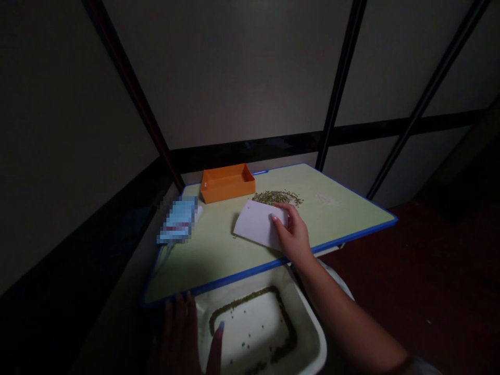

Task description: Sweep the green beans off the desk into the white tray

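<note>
My right hand (294, 234) grips a white card (258, 224) and holds it on edge on a pale green table (336, 213) with a blue rim. Just beyond the card lies a small heap of green beans (278, 197). My left hand (183, 333) holds the left rim of a white tray (308, 323) below the table's near edge, thumb inside, fingers outside. Several green beans (250, 312) lie along the tray's inner border.
An empty orange box (227, 182) stands at the table's far left. A blurred blue packet (177, 220) lies at the left edge. Dark metal bars (339, 83) and pale wall panels rise behind the table. Dark red floor spreads to the right.
</note>
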`<state>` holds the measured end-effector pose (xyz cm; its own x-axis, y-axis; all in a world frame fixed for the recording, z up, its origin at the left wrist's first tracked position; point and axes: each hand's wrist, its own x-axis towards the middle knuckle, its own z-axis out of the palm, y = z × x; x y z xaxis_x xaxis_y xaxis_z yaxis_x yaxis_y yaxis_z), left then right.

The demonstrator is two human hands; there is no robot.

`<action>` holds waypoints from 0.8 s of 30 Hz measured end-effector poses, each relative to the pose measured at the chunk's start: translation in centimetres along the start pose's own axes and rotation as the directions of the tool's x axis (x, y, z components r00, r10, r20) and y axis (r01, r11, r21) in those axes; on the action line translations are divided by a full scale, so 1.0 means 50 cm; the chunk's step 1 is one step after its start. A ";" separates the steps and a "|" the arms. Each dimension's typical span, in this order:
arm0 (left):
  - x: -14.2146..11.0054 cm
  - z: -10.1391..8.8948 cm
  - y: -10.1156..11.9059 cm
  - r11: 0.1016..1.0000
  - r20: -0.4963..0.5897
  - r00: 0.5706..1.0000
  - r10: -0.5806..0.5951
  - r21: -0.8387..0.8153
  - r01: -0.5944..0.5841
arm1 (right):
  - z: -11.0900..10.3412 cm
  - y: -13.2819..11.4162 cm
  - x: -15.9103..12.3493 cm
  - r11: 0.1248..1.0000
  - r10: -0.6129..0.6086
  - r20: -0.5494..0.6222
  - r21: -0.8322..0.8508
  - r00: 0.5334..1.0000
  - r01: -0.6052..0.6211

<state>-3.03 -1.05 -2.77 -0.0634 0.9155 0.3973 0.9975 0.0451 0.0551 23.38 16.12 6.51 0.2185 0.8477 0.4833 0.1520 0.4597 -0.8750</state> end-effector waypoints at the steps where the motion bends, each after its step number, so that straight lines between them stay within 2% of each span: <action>1: 0.000 -0.004 0.006 1.000 -0.002 1.000 -0.002 0.003 0.002 | 0.000 -0.001 0.002 1.000 -0.017 0.010 0.004 1.000 0.017; 6: 0.006 -0.016 0.029 0.999 -0.005 0.999 -0.044 -0.004 0.044 | 0.007 0.002 0.012 1.000 -0.012 0.040 0.007 0.999 0.011; 10: 0.018 -0.027 0.052 0.992 -0.084 0.990 -0.116 -0.049 0.112 | 0.011 0.007 0.018 0.999 0.024 0.056 -0.031 0.998 -0.022; 13: 0.023 -0.034 0.067 0.988 -0.097 0.985 -0.139 -0.079 0.132 | 0.012 0.007 0.019 0.999 0.027 0.070 -0.035 0.997 -0.024; 17: 0.023 -0.041 0.074 0.981 -0.079 0.982 -0.173 -0.108 0.164 | 0.011 0.005 0.018 0.999 0.012 0.086 -0.053 0.996 -0.007; 22: 0.023 -0.053 0.073 0.974 0.020 0.982 -0.189 -0.125 0.190 | 0.011 0.009 0.018 0.997 0.044 0.100 -0.064 0.994 -0.038; 24: 0.023 -0.055 0.073 0.972 0.011 0.981 -0.194 -0.134 0.193 | 0.012 0.011 0.020 0.996 0.049 0.111 -0.078 0.993 -0.041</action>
<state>0.46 -0.93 0.41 -0.2550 0.8937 0.3691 0.9529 0.1675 0.2527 23.11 17.36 6.50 0.1172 0.8936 0.4333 0.2179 0.4025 -0.8891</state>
